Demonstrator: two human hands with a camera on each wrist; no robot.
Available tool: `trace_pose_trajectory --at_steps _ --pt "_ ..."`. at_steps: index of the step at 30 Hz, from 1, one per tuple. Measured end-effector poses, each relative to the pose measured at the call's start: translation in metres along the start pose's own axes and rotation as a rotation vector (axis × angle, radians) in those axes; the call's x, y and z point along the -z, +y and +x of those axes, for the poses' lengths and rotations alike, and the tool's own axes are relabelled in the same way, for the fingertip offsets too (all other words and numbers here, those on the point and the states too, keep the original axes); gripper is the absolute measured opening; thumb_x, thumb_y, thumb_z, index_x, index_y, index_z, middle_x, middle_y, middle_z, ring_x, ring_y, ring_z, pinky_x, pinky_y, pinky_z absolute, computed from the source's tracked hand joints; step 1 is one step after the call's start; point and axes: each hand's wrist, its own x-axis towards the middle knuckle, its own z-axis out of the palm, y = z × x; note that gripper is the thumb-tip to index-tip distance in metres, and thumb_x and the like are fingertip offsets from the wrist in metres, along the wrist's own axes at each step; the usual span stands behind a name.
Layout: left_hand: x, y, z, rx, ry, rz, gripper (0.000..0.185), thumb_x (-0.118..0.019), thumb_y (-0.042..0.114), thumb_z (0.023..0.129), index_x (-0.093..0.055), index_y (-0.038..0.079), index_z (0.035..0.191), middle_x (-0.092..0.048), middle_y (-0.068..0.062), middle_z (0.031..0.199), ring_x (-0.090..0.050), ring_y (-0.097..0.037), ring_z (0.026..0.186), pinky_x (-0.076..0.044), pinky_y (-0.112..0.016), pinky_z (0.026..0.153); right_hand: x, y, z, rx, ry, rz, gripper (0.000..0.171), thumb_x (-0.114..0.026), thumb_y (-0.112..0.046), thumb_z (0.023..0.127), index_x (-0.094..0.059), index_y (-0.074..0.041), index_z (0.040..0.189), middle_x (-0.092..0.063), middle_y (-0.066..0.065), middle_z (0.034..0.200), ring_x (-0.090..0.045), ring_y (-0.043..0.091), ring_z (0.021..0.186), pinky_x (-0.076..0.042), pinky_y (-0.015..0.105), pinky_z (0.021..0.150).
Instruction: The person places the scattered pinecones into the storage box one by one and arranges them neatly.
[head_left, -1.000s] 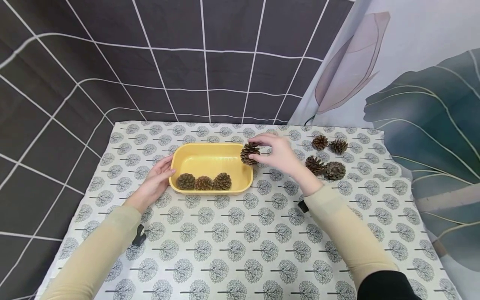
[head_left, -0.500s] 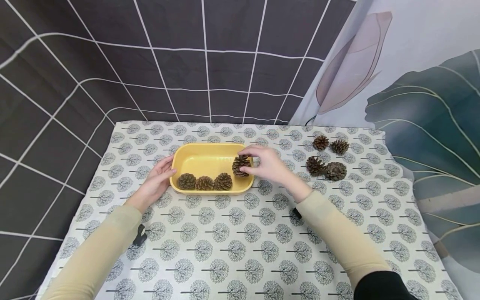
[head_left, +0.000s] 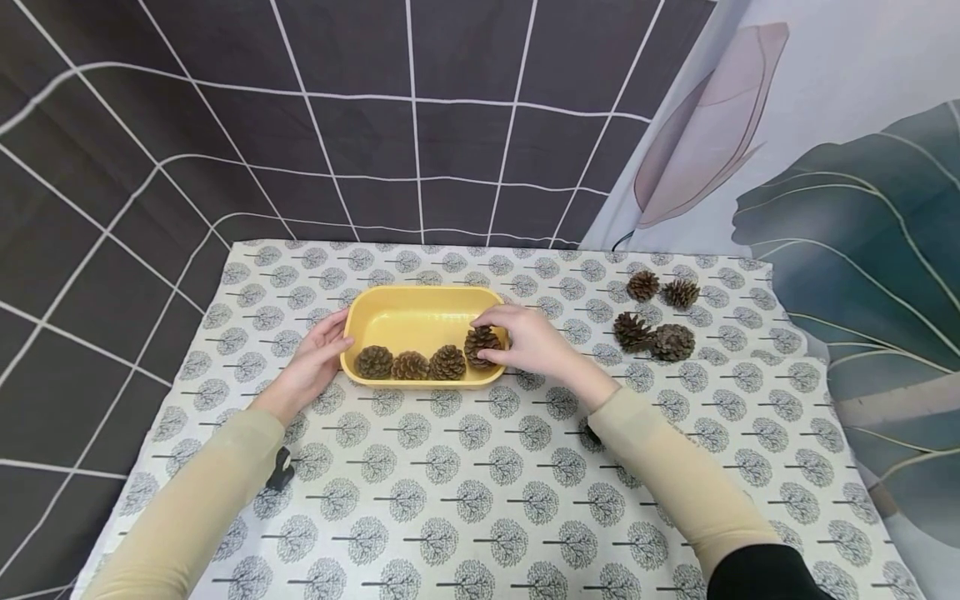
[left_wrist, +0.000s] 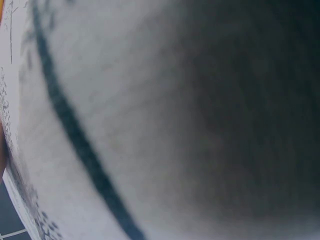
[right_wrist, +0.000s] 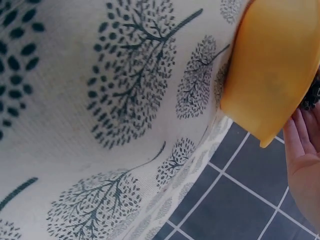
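A yellow tray (head_left: 420, 310) sits on the tree-print cloth. Three pine cones (head_left: 409, 364) lie in a row along its near wall. My right hand (head_left: 517, 337) pinches a fourth pine cone (head_left: 482, 345) and holds it low inside the tray's right end, beside the row. My left hand (head_left: 318, 354) rests flat against the tray's left rim with straight fingers. The right wrist view shows the tray's yellow outer wall (right_wrist: 275, 75), part of my palm (right_wrist: 305, 165) and the cloth. The left wrist view is a blur of cloth.
Several loose pine cones (head_left: 651, 335) lie on the cloth to the right of the tray, two farther back (head_left: 660, 289). A dark grid backdrop stands behind the table, a leaf-print curtain at the right.
My right hand has carried the pine cone from above the tray's right rim down into the tray, next to the three cones. My left hand has stayed at the left rim.
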Motion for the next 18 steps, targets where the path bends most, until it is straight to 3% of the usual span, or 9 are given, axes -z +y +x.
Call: trace_pose_trajectory --at_steps 7,18 --pt "0.0002 0.0015 -0.0008 0.004 -0.009 0.018 0.072 -0.048 -0.001 0.105 -0.011 0.000 0.167 -0.006 -0.015 0.180 -0.009 -0.033 0.168 -0.023 -0.032 0.136 -0.0039 0.0023 -0.0007 -0.013 -0.036 -0.012 0.046 -0.083 -0.022 0.091 -0.071 -0.004 0.131 -0.073 0.016 0.135 -0.069 0.035 0.127 -0.053 0.054 0.119" --pt "0.0001 0.0014 -0.0013 0.005 0.006 -0.006 0.071 -0.051 -0.001 0.105 -0.015 0.002 0.167 -0.009 -0.014 0.179 -0.013 -0.030 0.167 -0.030 -0.026 0.133 0.0000 0.0024 0.0042 0.006 -0.119 -0.035 0.045 -0.086 -0.016 0.086 -0.073 -0.005 0.127 -0.075 0.012 0.130 -0.070 0.032 0.124 -0.054 0.050 0.119"
